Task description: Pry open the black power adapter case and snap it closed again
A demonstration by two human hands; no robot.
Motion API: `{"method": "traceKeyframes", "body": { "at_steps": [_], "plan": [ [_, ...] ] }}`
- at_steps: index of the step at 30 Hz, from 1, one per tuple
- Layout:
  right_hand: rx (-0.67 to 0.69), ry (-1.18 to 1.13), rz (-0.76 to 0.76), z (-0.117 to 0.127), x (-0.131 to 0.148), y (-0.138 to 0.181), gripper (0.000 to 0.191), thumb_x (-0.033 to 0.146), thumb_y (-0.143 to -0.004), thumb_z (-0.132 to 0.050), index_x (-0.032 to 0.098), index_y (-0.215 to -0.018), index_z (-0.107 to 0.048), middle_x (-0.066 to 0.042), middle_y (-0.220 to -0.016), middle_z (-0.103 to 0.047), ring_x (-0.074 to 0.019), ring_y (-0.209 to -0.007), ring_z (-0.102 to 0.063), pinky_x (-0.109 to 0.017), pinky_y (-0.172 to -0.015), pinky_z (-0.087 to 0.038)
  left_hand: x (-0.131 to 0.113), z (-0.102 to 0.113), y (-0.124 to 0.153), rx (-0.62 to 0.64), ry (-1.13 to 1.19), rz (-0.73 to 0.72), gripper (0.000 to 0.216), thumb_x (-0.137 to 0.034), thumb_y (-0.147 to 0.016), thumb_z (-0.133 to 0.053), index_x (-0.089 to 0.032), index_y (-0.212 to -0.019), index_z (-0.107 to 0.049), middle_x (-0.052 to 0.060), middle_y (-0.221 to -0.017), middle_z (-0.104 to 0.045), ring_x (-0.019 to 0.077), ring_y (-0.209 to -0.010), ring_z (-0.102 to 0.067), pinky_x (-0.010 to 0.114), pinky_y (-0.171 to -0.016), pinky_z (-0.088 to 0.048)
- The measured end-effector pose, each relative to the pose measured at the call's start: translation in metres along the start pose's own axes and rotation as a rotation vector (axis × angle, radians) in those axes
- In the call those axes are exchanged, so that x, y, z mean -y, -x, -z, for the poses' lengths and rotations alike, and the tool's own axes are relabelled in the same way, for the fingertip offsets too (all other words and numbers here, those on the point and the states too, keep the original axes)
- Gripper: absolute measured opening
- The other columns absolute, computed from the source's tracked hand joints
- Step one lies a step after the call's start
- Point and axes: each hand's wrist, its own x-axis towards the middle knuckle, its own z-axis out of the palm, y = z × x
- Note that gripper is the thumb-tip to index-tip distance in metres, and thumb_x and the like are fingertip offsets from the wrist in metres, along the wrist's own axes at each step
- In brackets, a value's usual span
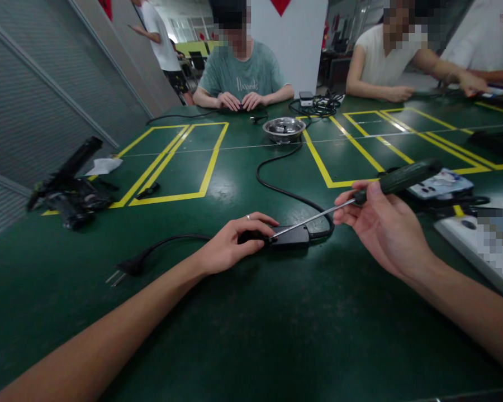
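Power adapter (294,237): one, on the green table (251,335), near centre. Two cables: one right cable (319,234), one left cable (171,237) running from under the left hand (235,243) to one two-pin plug (129,267). Left hand grasps adapter's left end; right hand (385,223) grips one screwdriver (406,180), tip at adapter, contact unclear. One metal bowl (284,134), far centre.

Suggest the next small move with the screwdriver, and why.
Probably tilt the screwdriver a little more upright before pressing: the right hand holds it at a low slant, its tip is at the black box very near the left hand, and whether it is seated cannot be made out.
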Motion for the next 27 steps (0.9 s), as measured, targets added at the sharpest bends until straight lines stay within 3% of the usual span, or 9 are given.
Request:
{"method": "traceKeyframes", "body": {
  "at_steps": [5,14,27],
  "plan": [
    [0.007,0.007,-0.001,-0.001,0.001,0.001,0.019,0.038,-0.094,-0.049,0.023,-0.096,-0.059,-0.003,-0.086,-0.068,-0.0135,-0.071,-0.066,-0.031,-0.073,-0.056,0.000,0.000,0.000,0.000,-0.002,-0.004,0.018,-0.017,-0.086,-0.056,-0.021,-0.099,-0.069,0.005,-0.129,-0.055,0.0239,-0.119,-0.052,0.043,-0.103,-0.038],
    [0.003,0.027,0.005,-0.002,-0.001,0.000,0.018,0.039,-0.094,-0.050,0.023,-0.097,-0.059,-0.002,-0.086,-0.067,-0.0134,-0.071,-0.066,-0.031,-0.074,-0.056,-0.001,-0.006,-0.005,-0.096,-0.060,0.063,0.019,-0.036,-0.086,-0.063,-0.019,-0.090,-0.071,0.007,-0.119,-0.061,0.0229,-0.108,-0.058,0.041,-0.096,-0.045],
    [-0.060,0.050,0.037,0.005,0.000,-0.005,0.020,0.042,-0.090,-0.054,0.024,-0.092,-0.060,-0.001,-0.085,-0.066,-0.0132,-0.071,-0.064,-0.030,-0.070,-0.056,0.001,-0.010,-0.006,-0.149,-0.093,0.055,0.018,-0.034,-0.084,-0.067,-0.017,-0.086,-0.066,0.007,-0.110,-0.063,0.0207,-0.100,-0.060,0.037,-0.090,-0.047]
  ]
}}
